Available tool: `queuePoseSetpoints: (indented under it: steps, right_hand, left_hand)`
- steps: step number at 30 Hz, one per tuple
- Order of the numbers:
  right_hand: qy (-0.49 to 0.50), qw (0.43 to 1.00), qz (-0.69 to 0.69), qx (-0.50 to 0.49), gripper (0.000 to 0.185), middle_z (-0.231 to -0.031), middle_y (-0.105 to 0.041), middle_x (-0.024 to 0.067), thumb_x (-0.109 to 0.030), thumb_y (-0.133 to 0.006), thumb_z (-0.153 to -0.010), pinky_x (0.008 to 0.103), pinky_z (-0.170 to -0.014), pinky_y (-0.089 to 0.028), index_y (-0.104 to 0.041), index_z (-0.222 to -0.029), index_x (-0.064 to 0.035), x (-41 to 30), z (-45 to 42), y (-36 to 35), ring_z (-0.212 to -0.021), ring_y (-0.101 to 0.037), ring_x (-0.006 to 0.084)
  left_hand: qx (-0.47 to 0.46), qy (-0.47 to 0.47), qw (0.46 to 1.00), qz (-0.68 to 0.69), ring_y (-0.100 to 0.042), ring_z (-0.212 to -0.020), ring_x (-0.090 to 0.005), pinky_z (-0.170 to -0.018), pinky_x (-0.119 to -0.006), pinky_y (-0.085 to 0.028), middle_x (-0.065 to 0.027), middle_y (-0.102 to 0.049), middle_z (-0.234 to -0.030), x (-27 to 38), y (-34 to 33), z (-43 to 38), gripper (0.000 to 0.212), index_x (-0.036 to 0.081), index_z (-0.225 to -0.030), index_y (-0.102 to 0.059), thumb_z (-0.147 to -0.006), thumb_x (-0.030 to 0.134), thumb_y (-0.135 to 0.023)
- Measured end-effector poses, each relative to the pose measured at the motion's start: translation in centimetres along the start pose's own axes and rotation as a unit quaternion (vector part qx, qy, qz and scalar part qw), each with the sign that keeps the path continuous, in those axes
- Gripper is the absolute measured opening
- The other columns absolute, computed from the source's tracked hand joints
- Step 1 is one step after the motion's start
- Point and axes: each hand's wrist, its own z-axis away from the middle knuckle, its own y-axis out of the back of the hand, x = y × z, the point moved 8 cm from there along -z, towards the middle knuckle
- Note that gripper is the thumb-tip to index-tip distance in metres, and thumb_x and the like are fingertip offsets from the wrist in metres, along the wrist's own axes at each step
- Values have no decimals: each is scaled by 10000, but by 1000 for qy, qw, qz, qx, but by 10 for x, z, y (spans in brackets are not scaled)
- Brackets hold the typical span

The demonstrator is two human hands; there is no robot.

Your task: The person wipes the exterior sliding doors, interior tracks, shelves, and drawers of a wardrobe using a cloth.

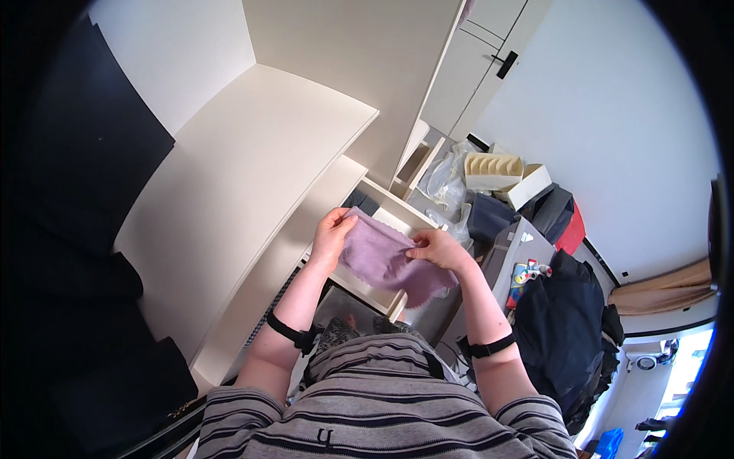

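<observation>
A small lilac garment with scalloped edges is stretched between my two hands. My left hand pinches its upper left corner between thumb and fingers. My right hand grips the cloth along its upper right part, and the loose end hangs below that hand. Beneath the garment is a pulled-out cream drawer, partly hidden by the cloth and my hands. Dark folded fabric lies in the drawer's far left corner.
A pale wardrobe shelf juts out at left, beside dark hanging cloth. At right are clear plastic bags, a cream divided organizer box, dark storage boxes and a heap of dark clothes. A door stands behind.
</observation>
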Motion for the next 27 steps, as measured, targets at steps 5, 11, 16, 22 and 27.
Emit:
queuePoseSetpoints:
  steps: [5, 11, 16, 22, 27]
  right_hand:
    - [-129, 938, -322, 6, 303, -718, -572, 86, -309, -558, -747, 278, -575, -433, -556, -851, -25, 36, -15, -28, -623, -545, 170]
    - [-145, 832, -534, 43, 358, -793, -568, 81, -310, -533, -772, 271, -580, -462, -509, -947, 1, 10, -28, -26, -656, -549, 147]
    - [-54, 853, -519, -9, 191, -700, -574, 38, -130, -538, -777, 207, -502, -428, -551, -888, 26, -10, -42, -13, -563, -530, 96]
    - [126, 943, -279, -128, 187, -660, -560, 5, -134, -580, -741, 194, -521, -403, -568, -852, 16, -65, -46, 10, -568, -487, 64]
    - [164, 981, -21, -103, 261, -682, -563, 27, -172, -649, -664, 241, -614, -412, -578, -875, -37, -71, -48, 27, -649, -510, 93]
  left_hand:
    - [55, -86, 987, -123, -470, -673, -60, -614, -197, -386, -2, -525, -761, -10, -11, -1, 100, 21, -857, -516, -778, 83, -507]
    - [-159, -87, 954, -238, -533, -839, -116, -704, -236, -434, -72, -550, -995, -15, -86, 32, 282, 20, -1061, -494, -781, 52, -483]
    - [-24, -88, 991, -97, -518, -881, -127, -709, -232, -432, -78, -534, -1000, -1, -43, 22, 295, 26, -1069, -475, -774, 34, -483]
    - [11, -306, 904, -300, -524, -795, -113, -651, -220, -435, -100, -547, -837, 47, -43, 13, 321, 6, -1003, -490, -714, 94, -596]
    - [-39, -115, 961, -250, -479, -653, -43, -611, -195, -390, 15, -553, -717, 34, -35, -1, 162, 0, -836, -559, -772, 149, -557]
